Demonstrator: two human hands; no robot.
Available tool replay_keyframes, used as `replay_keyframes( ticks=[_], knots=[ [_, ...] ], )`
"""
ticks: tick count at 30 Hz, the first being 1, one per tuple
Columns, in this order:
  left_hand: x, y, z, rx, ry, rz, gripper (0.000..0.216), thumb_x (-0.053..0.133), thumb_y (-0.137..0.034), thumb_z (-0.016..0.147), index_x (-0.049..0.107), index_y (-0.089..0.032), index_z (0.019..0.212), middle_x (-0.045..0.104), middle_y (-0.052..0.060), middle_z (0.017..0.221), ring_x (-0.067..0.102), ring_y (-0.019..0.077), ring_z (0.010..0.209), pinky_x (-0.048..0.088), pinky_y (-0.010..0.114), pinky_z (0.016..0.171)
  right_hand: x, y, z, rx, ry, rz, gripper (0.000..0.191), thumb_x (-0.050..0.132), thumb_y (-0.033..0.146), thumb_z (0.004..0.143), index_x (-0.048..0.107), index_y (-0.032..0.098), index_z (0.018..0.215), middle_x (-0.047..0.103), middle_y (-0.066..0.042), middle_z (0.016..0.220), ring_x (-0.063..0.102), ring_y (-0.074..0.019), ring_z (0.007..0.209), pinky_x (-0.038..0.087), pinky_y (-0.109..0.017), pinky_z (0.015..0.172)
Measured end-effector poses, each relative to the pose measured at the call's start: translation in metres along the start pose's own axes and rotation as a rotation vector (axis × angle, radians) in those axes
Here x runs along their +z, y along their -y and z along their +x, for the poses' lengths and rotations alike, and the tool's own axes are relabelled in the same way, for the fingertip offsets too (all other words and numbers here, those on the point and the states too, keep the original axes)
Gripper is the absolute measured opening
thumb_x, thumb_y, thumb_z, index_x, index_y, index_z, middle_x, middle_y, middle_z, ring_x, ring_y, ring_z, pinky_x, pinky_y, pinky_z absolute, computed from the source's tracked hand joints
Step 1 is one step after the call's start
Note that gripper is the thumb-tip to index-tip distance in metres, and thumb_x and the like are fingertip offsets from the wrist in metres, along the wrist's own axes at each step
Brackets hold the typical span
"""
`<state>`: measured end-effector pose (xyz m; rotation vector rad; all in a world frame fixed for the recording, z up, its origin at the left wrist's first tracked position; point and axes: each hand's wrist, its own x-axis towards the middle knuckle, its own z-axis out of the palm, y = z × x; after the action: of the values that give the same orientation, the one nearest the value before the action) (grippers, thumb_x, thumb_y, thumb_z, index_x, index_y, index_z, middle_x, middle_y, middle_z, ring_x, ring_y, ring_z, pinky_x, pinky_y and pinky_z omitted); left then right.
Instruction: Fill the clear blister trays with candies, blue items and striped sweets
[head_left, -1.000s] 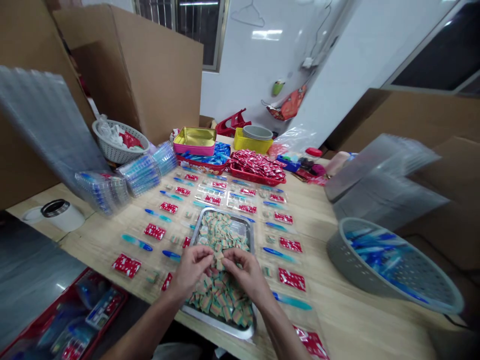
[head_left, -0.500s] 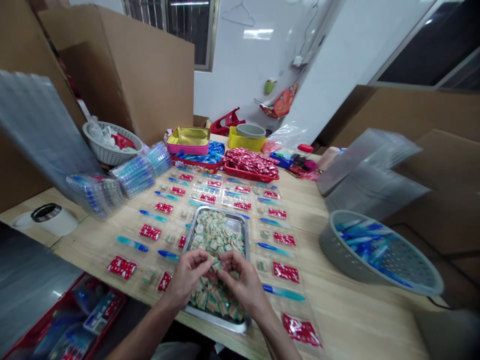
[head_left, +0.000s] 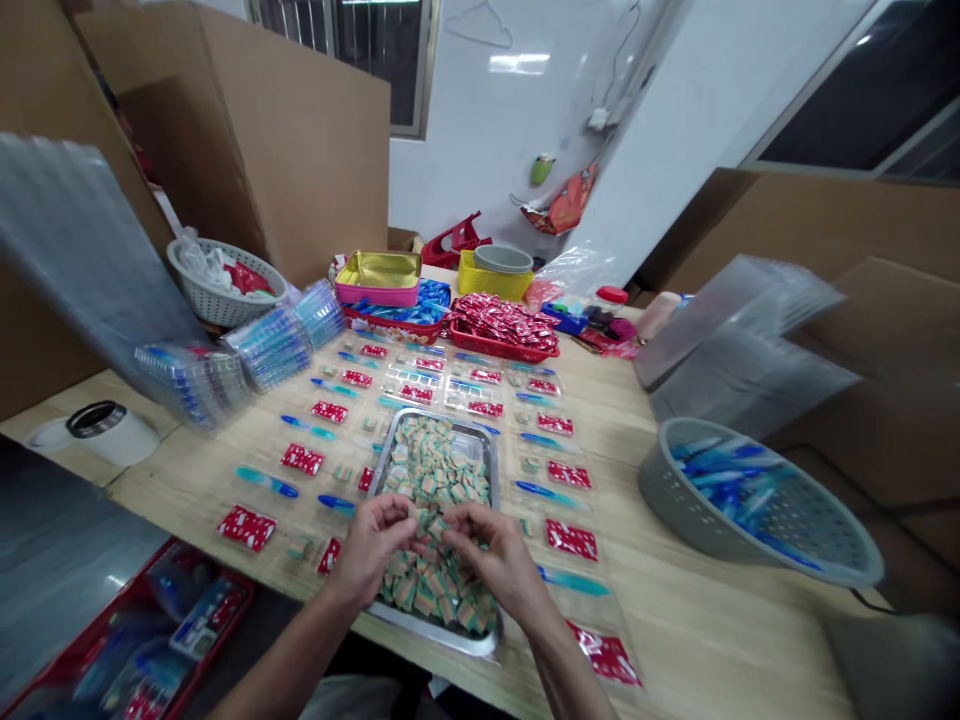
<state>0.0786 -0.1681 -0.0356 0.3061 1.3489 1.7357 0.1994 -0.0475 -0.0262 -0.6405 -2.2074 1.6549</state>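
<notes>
A metal tray full of small striped green-and-tan pieces stands in front of me. Over its middle, my left hand has its thumb and fingertips pinched together at one of these pieces. My right hand also pinches, just to the right and a little apart, with a striped piece at its fingertips. The exact hold is partly hidden by the fingers. Around the tray lie rows of clear plastic blister trays, with blue pens and red patterned packets in them.
A grey basket of blue pens stands at the right. Behind are a red tray of packets and a pink tin. Stacked clear trays and a white cup are at the left. Below sits a red crate.
My fingertips have moved slightly apart; before, both hands met at the pieces over the tray. The right hand has shifted a little to the right.
</notes>
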Motion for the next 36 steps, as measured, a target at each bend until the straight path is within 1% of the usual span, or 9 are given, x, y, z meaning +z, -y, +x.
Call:
replay_keyframes(
  ticks=[6,13,15,17,20,23,26,29,36],
  knots=[
    [0.005,0.003,-0.003,0.022,0.037,0.110,0.018,0.069,-0.030,0.066,0.061,-0.013,0.070,0.062,-0.001,0.064,0.060,0.0124,0.057,0.053,0.026,0.059,0.013,0.003,0.001,0.015,-0.008,-0.104,0.009,0.057,0.018,0.075,0.060,0.016,0.067,0.052,0.003,0.057,0.046,-0.0116,0.054,0.034,-0.022,0.052],
    [-0.004,0.007,0.001,0.030,-0.007,0.094,0.019,0.068,-0.019,0.058,0.057,-0.015,0.073,0.065,-0.002,0.062,0.061,0.0130,0.057,0.051,0.025,0.061,0.003,0.003,0.001,-0.043,-0.074,-0.260,0.008,0.059,0.014,0.075,0.063,0.017,0.069,0.057,0.000,0.065,0.052,-0.0143,0.061,0.038,-0.024,0.058],
    [-0.005,0.005,0.003,0.042,-0.023,0.065,0.021,0.068,-0.019,0.058,0.058,-0.015,0.075,0.065,-0.002,0.063,0.061,0.0125,0.059,0.050,0.025,0.063,-0.001,0.005,0.002,-0.117,-0.104,-0.314,0.009,0.060,0.011,0.074,0.065,0.018,0.077,0.060,-0.003,0.080,0.055,-0.0162,0.071,0.041,-0.026,0.065],
    [-0.005,0.004,0.004,0.062,-0.014,0.076,0.020,0.068,-0.018,0.059,0.059,-0.015,0.076,0.065,-0.002,0.064,0.060,0.0112,0.061,0.048,0.022,0.064,-0.001,0.006,0.002,-0.168,-0.084,-0.314,0.023,0.062,0.010,0.071,0.065,0.019,0.092,0.061,-0.005,0.094,0.056,-0.0172,0.077,0.043,-0.028,0.070],
    [-0.003,0.006,0.006,0.117,0.031,0.150,0.017,0.064,-0.015,0.062,0.061,-0.015,0.079,0.065,-0.001,0.071,0.061,0.0121,0.069,0.047,0.021,0.066,0.005,0.004,0.004,-0.167,-0.034,-0.278,0.036,0.063,0.009,0.071,0.061,0.020,0.105,0.062,-0.004,0.092,0.056,-0.0169,0.076,0.044,-0.028,0.069],
    [-0.002,0.009,0.007,0.248,0.072,0.330,0.015,0.059,-0.013,0.066,0.063,-0.016,0.080,0.065,0.002,0.083,0.062,0.0154,0.078,0.048,0.024,0.071,0.012,0.000,0.007,-0.136,-0.014,-0.298,0.026,0.057,0.005,0.073,0.062,0.019,0.094,0.061,-0.001,0.079,0.056,-0.0160,0.071,0.043,-0.026,0.066],
    [-0.003,0.008,0.006,0.392,0.028,0.683,0.018,0.054,-0.007,0.067,0.066,-0.017,0.077,0.063,0.003,0.083,0.059,0.0159,0.078,0.045,0.024,0.068,0.016,-0.004,0.007,-0.127,-0.001,-0.370,0.022,0.054,0.001,0.072,0.061,0.018,0.084,0.059,0.000,0.074,0.054,-0.0149,0.068,0.040,-0.025,0.064],
    [-0.005,0.007,0.005,0.417,-0.006,0.862,0.024,0.052,-0.003,0.065,0.066,-0.017,0.077,0.060,0.002,0.079,0.056,0.0139,0.071,0.043,0.022,0.061,0.019,-0.007,0.007,-0.156,-0.009,-0.446,0.022,0.052,0.000,0.073,0.059,0.019,0.082,0.058,0.000,0.076,0.053,-0.0147,0.070,0.039,-0.024,0.064],
    [-0.008,0.017,0.008,0.349,0.060,0.694,0.030,0.048,-0.002,0.063,0.062,-0.016,0.085,0.057,0.001,0.085,0.059,0.0117,0.069,0.048,0.021,0.062,0.020,-0.006,0.006,-0.184,0.038,-0.503,0.022,0.053,0.001,0.074,0.059,0.019,0.085,0.059,-0.001,0.081,0.053,-0.0152,0.074,0.039,-0.024,0.066]
  ],
)
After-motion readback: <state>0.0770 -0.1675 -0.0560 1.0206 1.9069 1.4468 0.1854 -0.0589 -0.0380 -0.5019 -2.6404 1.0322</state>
